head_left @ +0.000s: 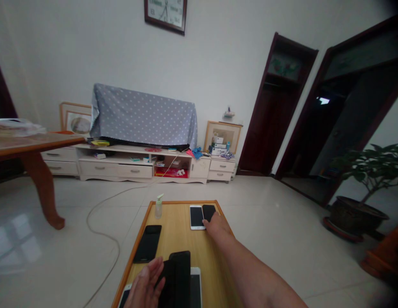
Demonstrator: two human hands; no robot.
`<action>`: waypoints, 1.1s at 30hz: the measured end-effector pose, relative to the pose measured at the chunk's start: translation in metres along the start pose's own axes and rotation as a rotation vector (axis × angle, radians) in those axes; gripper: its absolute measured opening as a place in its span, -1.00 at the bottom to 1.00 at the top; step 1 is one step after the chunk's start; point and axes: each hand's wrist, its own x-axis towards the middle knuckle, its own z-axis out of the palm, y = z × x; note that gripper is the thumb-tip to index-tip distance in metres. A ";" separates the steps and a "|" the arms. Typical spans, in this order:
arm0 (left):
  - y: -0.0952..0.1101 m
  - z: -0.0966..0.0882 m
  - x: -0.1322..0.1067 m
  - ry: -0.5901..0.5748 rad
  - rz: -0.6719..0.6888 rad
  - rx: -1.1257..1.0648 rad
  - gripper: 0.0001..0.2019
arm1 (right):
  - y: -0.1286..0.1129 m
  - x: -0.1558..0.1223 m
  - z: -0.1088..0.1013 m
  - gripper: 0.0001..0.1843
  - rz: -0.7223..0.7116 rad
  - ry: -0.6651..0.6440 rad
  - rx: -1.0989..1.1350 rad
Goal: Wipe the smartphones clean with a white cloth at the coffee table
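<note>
Right of the bottle (159, 206) on the bench (179, 239), the right hand (218, 224) touches the black phone (208, 211) beside the white phone (196, 217), its grip hidden, so I cannot tell; best lift squarely, while the left hand (144, 286), grip open, steadies the near phone (178, 278)

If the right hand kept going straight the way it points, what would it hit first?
Most likely the black phone at the far end of the table. The right hand seems to reach its near edge, beside the white phone. Depth is hard to judge.
</note>
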 end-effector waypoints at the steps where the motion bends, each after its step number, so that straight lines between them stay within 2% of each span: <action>1: -0.001 -0.001 0.000 -0.001 0.008 0.005 -0.63 | 0.001 -0.001 0.000 -0.63 0.001 0.000 -0.001; 6: -0.008 -0.013 0.007 -0.042 0.107 0.030 -0.58 | 0.006 -0.008 0.002 -0.62 -0.003 0.003 -0.008; 10: -0.012 -0.018 0.009 -0.024 0.141 0.051 -0.54 | 0.008 -0.012 0.000 -0.63 0.001 0.011 0.010; 18: -0.015 -0.011 -0.008 -0.040 0.218 0.098 -0.62 | 0.017 -0.023 -0.011 -0.63 -0.029 0.055 0.120; 21: -0.012 -0.005 -0.016 -0.002 0.220 0.124 -0.67 | 0.021 -0.036 -0.015 -0.61 -0.050 0.099 0.219; 25: -0.004 0.004 -0.026 0.094 0.204 0.132 -0.78 | 0.028 -0.071 -0.018 -0.65 -0.080 0.061 0.411; 30: 0.005 0.002 -0.033 0.212 0.260 0.102 -0.83 | 0.033 -0.142 -0.015 -0.75 -0.095 -0.113 0.642; 33: 0.005 -0.004 -0.035 0.255 0.310 0.135 -0.82 | 0.027 -0.184 -0.015 -0.72 -0.104 -0.224 0.754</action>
